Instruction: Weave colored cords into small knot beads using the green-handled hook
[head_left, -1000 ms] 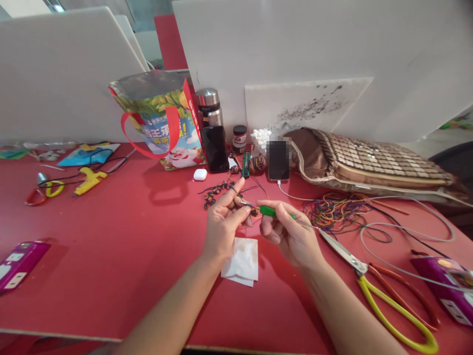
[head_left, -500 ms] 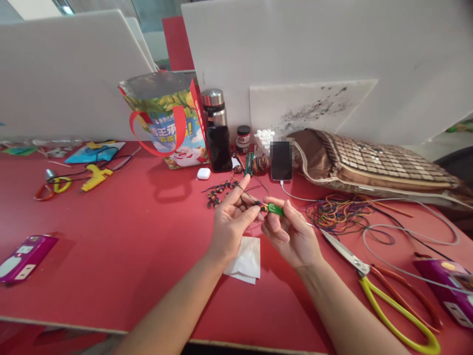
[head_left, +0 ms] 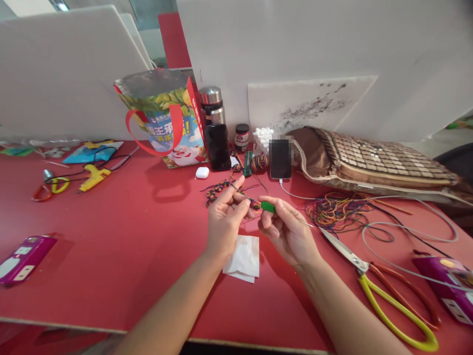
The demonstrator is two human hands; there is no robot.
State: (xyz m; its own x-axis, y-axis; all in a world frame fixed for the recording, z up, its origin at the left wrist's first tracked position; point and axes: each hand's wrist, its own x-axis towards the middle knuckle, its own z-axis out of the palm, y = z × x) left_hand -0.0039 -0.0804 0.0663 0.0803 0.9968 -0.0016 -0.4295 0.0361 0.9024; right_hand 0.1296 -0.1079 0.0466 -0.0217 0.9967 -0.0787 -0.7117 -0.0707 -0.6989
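Observation:
My left hand (head_left: pixel 224 219) pinches a small multicoloured crochet piece (head_left: pixel 254 203) between thumb and fingers, with its index finger raised and dark yarn running over it. Closed around a green-handled crochet hook (head_left: pixel 268 206) is my right hand (head_left: pixel 290 229). The hook's thin metal shaft sticks out to the right, past the fingers. Its green end lies just right of the crochet piece, with a narrow gap. Behind my left hand, a knobbly string of the same dark, multicoloured yarn (head_left: pixel 212 195) rests on the table. A folded white tissue (head_left: pixel 244 259) lies below my hands.
Large scissors (head_left: pixel 369 273) with yellow and red handles lie right, beside loose yarn (head_left: pixel 340 209). Behind stand a black phone (head_left: pixel 218 148), a charging phone (head_left: pixel 281 162), a yarn ball (head_left: pixel 259 162) and a printed bag (head_left: pixel 162 121). A yellow glue gun (head_left: pixel 93 178) lies left.
The green end of the hook has come away from the crochet piece and turned in my right hand. My left hand has shifted slightly left with the piece.

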